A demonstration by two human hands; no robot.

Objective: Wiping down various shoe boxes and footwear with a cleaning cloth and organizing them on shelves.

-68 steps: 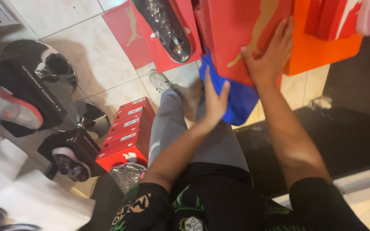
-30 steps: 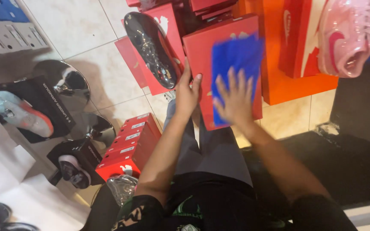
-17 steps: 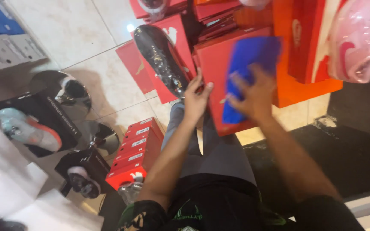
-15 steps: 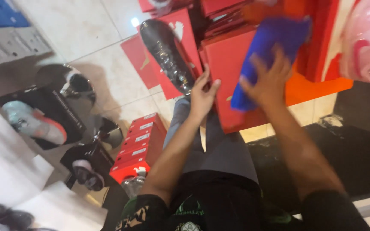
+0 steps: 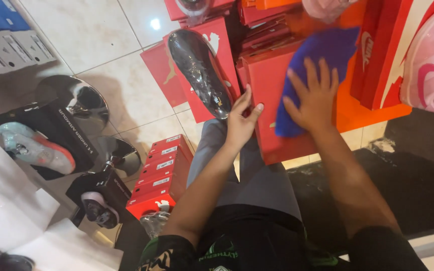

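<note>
Two hands work on one red shoe box (image 5: 269, 90). Right hand (image 5: 313, 98) lies flat, fingers spread, pressing a blue cloth (image 5: 322, 55) against the box face. Left hand (image 5: 241, 123), open with fingers loosely extended, touches the box's edge; a dark shiny shoe (image 5: 199, 73) sits just beyond its fingertips.

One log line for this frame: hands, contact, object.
right hand: flat on blue cloth | cloth: on red box | left hand: steadying box edge
</note>
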